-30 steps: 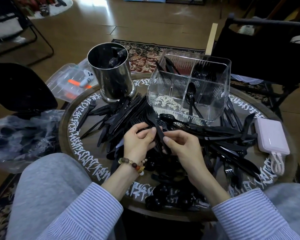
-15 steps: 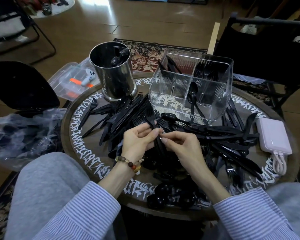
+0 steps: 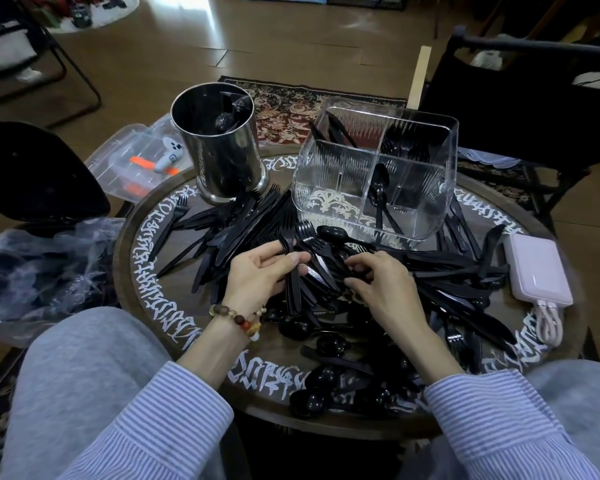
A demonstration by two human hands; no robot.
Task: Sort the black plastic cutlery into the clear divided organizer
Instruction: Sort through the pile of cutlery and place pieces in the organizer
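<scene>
A heap of black plastic cutlery (image 3: 440, 282) covers the round table (image 3: 146, 271): forks and knives across the middle, spoons (image 3: 312, 396) near the front edge. The clear divided organizer (image 3: 329, 188) stands at the back right and holds a spoon (image 3: 380, 188), forks and knives in separate compartments. My left hand (image 3: 257, 275) grips a bundle of black forks (image 3: 302, 268), tines pointing away. My right hand (image 3: 378, 285) sits just right of the bundle, its fingers curled into the pile; what they hold is hidden.
A steel cylinder cup (image 3: 222, 147) with a few utensils stands at the back left. A pink power bank (image 3: 537, 271) with cable lies at the right rim. A plastic bag (image 3: 39, 271) and a clear box (image 3: 136, 161) sit left of the table; a black chair (image 3: 520, 109) stands behind.
My two hands were pinching the same fork bundle together. Now the right hand has come off it and moved right into the pile, while the left hand keeps the bundle.
</scene>
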